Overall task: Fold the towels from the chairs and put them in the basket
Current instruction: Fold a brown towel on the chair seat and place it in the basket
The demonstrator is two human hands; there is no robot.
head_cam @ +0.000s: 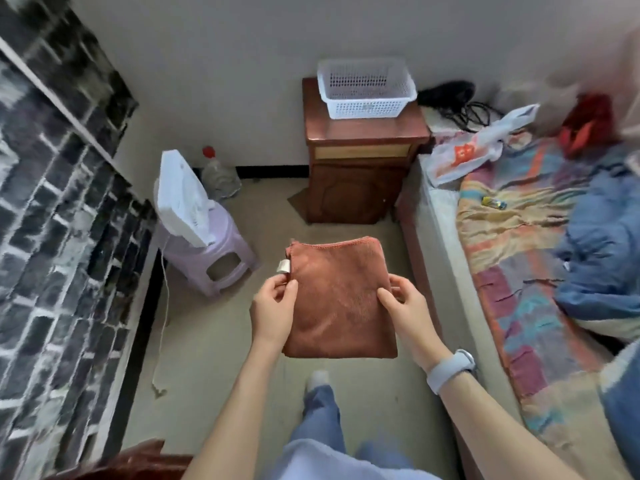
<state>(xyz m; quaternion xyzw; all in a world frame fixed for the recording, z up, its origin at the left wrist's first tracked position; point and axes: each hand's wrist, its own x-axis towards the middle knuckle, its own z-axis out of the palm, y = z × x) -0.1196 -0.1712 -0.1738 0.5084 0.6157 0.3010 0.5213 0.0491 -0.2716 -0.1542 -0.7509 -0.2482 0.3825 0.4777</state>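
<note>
A rust-brown towel (pixel 337 296), folded into a flat rectangle, is held level in the air in front of me. My left hand (pixel 273 306) pinches its left edge just below a small white label (pixel 284 266). My right hand (pixel 403 303) grips the right edge, thumb on top. A white perforated plastic basket (pixel 367 90) stands on a dark wooden bedside cabinet (pixel 360 161) against the far wall, beyond the towel. Nothing is visible inside the basket.
A lilac plastic stool (pixel 211 254) with a white fan (pixel 180 199) on it stands at the left, a clear bottle (pixel 218 174) behind it. A bed (pixel 519 237) with a patterned cover, bags and blue clothing fills the right. A dark patterned wall runs along the left.
</note>
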